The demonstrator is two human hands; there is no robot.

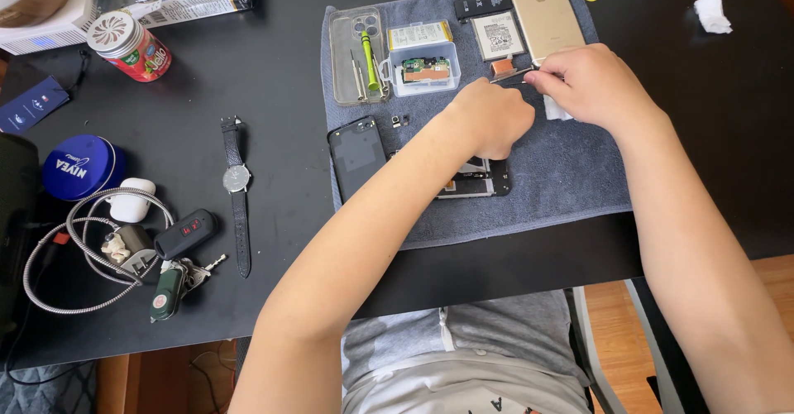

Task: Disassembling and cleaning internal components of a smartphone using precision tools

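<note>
A grey towel (571, 174) lies on the black desk (273, 91). On it sits an opened phone (480, 186) with its insides showing. My left hand (490, 119) rests on the phone's upper end with fingers curled; what lies under them is hidden. My right hand (594, 85) pinches thin metal tweezers (514, 73), whose tips point left near a small copper-coloured part (501, 66). A bit of white tissue (556, 110) peeks out beneath that hand.
The towel also holds a black back cover (357, 153), a clear case with a green screwdriver (368, 58), a clear box with a circuit board (423, 68), a battery (498, 35) and a gold phone (546, 15). To the left lie a wristwatch (237, 191), keys (178, 257) and a blue tin (78, 166).
</note>
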